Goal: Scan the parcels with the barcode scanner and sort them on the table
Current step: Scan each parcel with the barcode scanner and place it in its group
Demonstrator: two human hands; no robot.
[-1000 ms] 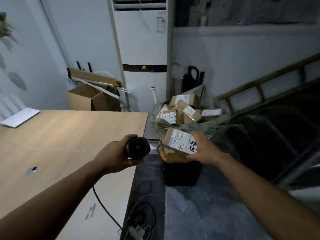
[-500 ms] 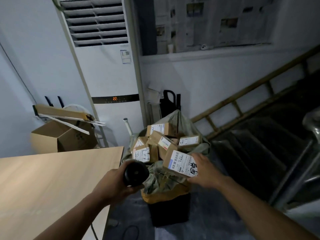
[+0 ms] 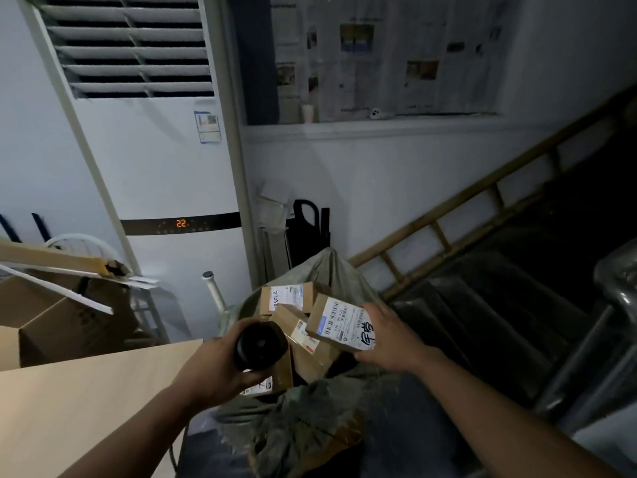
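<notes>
Black scanner point(image 3: 260, 346) sits wrapped in the left hand's point(image 3: 213, 369) grip at centre frame; the right hand point(image 3: 391, 334) grips a labelled parcel point(image 3: 339, 322) just right of it, over the sack point(image 3: 303, 419) of parcels. Tilted wrong, its barcode may not read, and a loose hold could drop it back. Lower left lies the table point(image 3: 79, 401); the carton point(image 3: 65, 319) and air conditioner point(image 3: 155, 167) crowd beyond.

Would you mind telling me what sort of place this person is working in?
Probably a small parcel sorting room or courier back office. A sack full of labelled parcels stands beside a wooden table, a floor-standing air conditioner is against the wall, and a ladder leans nearby.
</notes>
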